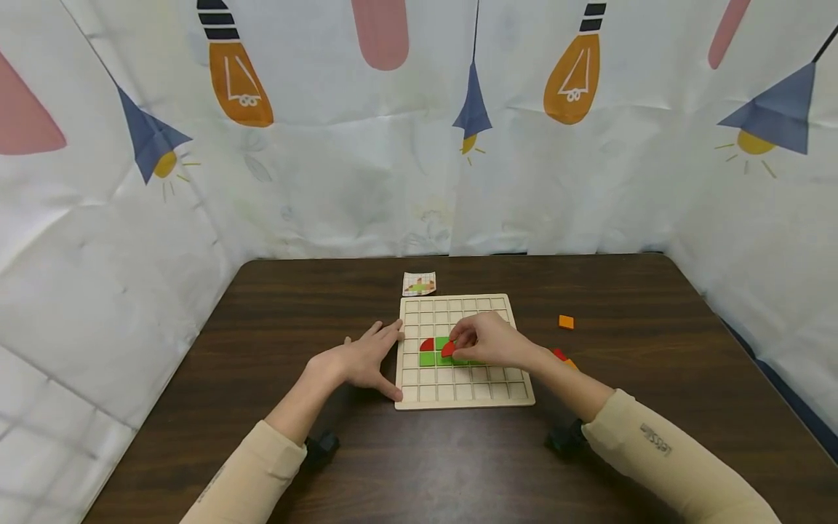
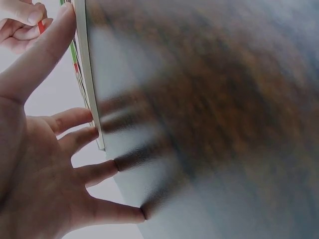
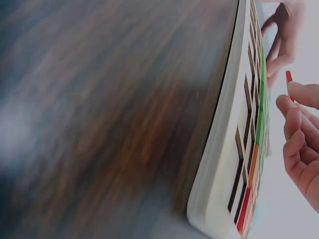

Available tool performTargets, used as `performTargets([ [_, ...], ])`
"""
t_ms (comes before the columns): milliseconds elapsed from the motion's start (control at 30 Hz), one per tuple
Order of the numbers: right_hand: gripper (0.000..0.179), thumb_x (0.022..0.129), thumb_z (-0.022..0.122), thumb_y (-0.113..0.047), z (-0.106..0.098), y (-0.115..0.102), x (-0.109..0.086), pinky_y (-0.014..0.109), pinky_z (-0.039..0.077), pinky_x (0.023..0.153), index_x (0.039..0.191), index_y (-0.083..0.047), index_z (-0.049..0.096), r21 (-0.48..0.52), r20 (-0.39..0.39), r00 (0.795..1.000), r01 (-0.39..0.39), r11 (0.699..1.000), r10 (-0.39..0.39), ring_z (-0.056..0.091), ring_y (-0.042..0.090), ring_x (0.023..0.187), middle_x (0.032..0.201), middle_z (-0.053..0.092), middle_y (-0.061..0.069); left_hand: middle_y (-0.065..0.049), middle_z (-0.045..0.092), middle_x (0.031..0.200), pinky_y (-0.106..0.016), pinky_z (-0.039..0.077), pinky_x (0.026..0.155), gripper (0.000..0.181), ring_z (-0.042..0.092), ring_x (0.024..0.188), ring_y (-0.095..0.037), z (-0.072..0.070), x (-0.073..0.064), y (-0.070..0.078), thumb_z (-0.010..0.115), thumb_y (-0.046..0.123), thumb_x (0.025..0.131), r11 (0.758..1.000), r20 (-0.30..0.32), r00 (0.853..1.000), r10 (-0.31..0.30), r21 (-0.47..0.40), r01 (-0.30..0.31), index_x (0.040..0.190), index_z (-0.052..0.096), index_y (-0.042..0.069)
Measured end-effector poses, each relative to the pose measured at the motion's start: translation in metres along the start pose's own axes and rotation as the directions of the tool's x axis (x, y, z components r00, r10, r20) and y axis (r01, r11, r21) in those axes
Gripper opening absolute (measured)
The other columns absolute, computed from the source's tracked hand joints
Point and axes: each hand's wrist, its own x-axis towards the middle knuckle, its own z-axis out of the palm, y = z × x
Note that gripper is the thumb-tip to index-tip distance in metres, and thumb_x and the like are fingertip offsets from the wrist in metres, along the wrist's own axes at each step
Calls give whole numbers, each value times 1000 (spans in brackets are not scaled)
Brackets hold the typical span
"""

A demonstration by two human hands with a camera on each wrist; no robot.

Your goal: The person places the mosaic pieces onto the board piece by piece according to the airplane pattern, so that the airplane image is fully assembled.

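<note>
A pale wooden grid board (image 1: 458, 394) lies on the table in the head view. My left hand (image 1: 356, 362) touches its left edge, fingers spread and thumb near the front corner; the left wrist view shows this hand (image 2: 45, 164) from the palm side. Over the board, my right hand (image 1: 491, 339) pinches a red tile (image 1: 448, 349) with a curved edge. The right wrist view shows that tile (image 3: 289, 76) raised above the board. Green tiles (image 1: 427, 359) and a red rounded tile (image 1: 427, 345) sit in the grid. An orange tile (image 3: 253, 167) shows along the board's edge; the right hand hides some cells.
Behind the board lies a small pattern card (image 1: 419, 284). To the right is a loose orange tile (image 1: 566, 322). A red tile (image 1: 559, 354) and another orange piece are partly hidden by the right forearm. A printed curtain (image 1: 366, 182) surrounds the dark wooden table (image 1: 425, 466).
</note>
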Motion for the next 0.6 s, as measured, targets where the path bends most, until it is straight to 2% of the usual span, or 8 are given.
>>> performTargets([
  [300,15,86,81,-7,12,-7,9,25,55,72,99,-5,74,12,15,1000,18,1000,-18,66,4,72,77,70,-9,-9,7,172,-82,15,106,109,5,155,-40,0,-1,1,88,54,76,1000,5,1000,-6,-5,6,159,33,10],
  [600,17,85,82,-7,22,-14,21,25,54,70,101,-5,75,-15,4,1000,-10,1000,10,64,4,70,76,69,-9,-11,6,172,-83,15,104,109,5,155,-42,-1,-1,1,88,54,76,1000,5,1000,5,-11,-5,159,33,8],
])
